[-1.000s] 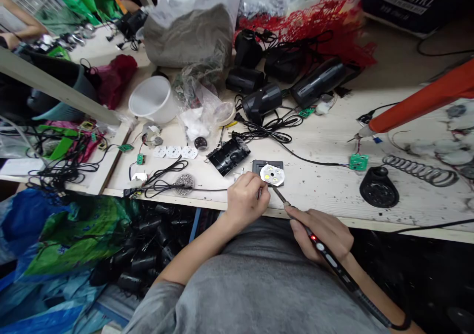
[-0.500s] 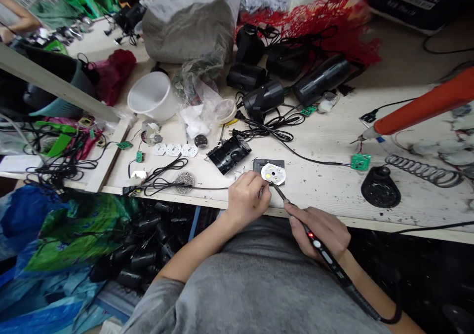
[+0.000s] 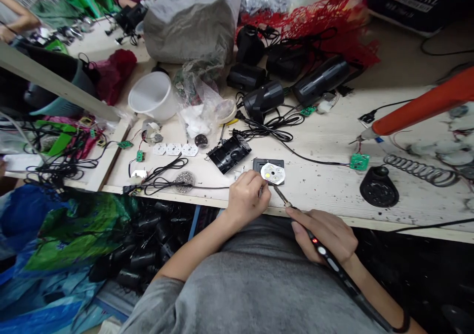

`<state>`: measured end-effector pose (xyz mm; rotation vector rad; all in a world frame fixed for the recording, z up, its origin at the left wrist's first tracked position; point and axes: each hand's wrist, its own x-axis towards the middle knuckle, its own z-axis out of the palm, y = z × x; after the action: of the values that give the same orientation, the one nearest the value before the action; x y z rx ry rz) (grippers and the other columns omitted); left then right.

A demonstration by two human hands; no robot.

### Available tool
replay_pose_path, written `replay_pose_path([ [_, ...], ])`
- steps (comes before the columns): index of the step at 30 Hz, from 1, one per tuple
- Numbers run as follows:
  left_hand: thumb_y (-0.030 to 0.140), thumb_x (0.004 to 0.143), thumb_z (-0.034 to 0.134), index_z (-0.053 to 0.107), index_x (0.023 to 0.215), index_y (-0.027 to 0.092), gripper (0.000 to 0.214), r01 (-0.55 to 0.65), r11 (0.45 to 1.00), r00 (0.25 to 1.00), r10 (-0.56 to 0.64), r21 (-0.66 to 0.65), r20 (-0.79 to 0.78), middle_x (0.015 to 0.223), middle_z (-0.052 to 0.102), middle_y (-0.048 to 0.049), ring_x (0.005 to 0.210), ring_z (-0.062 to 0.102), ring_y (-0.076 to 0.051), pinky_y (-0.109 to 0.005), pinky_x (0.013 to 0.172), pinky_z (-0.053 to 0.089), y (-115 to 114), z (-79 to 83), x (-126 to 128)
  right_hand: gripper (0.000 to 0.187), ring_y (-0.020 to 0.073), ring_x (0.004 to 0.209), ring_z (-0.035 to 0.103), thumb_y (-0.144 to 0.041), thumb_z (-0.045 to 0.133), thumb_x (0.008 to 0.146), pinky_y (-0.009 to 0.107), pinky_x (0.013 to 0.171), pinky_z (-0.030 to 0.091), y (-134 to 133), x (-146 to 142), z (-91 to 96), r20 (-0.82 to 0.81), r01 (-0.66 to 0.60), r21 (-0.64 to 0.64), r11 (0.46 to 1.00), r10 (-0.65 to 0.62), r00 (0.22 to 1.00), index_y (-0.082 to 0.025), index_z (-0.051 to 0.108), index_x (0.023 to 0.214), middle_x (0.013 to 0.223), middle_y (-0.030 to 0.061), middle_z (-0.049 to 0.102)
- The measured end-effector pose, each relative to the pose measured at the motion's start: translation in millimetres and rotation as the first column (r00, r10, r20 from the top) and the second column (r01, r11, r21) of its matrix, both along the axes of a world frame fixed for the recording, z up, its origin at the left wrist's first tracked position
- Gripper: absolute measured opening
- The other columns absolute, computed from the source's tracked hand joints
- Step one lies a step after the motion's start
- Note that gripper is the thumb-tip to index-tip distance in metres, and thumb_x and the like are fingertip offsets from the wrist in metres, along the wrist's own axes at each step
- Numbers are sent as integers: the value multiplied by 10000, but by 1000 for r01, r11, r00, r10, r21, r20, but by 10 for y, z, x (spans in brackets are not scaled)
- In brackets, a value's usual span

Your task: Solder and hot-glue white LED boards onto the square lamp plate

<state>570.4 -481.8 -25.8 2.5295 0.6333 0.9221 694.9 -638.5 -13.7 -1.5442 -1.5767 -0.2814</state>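
Note:
My left hand point(image 3: 246, 198) rests at the bench's front edge, its fingers pinched on a thin strand too small to identify, just below a round white LED board point(image 3: 273, 173). That board lies on a dark square pad point(image 3: 257, 165). My right hand point(image 3: 324, 235) grips a black soldering pen point(image 3: 322, 251) with a red light lit. The pen's metal tip point(image 3: 278, 195) points up at the board's lower edge, very close to it. A black plastic housing point(image 3: 229, 154) lies left of the board.
On the pale workbench point(image 3: 314, 191) lie a green circuit board point(image 3: 359, 162), a black round base point(image 3: 378, 188), a metal coil point(image 3: 420, 171) and an orange hot-air tool point(image 3: 425, 108). Black lamp housings and cables crowd the back. A co-worker's arm point(image 3: 18, 20) shows far left.
My right hand and the soldering pen have shifted slightly, with the tip still by the board. My left hand stays in nearly the same place.

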Motion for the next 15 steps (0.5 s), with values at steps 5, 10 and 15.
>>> replay_pose_path([
  [5, 112, 880, 565, 563, 752, 197, 154, -6, 1000, 1000, 6, 2, -5, 787, 650, -45, 749, 614, -176, -280, 673, 477, 4, -9, 6, 411, 119, 567, 618, -49, 639, 861, 249, 569, 528, -124, 32, 87, -33, 17, 9, 1000, -16, 999, -199, 697, 1239, 732, -16, 688],
  [10, 125, 886, 558, 569, 744, 199, 161, -8, 1000, 1000, 8, 13, 4, 782, 647, -35, 742, 618, -164, -271, 681, 483, 16, -33, -1, 380, 154, 590, 672, -101, 651, 884, 282, 564, 544, -314, 138, 140, -54, 207, 10, 978, -207, 977, -270, 725, 1216, 757, -13, 731],
  [15, 134, 873, 561, 591, 764, 200, 132, -3, 1000, 1000, 3, -16, 19, 786, 639, -27, 734, 604, -162, -275, 677, 468, 46, -52, -10, 187, 210, 527, 679, -286, 737, 872, 313, 516, 503, -562, 553, 245, -129, 725, 57, 686, -715, 687, -158, 804, 991, 591, 54, 691],
])
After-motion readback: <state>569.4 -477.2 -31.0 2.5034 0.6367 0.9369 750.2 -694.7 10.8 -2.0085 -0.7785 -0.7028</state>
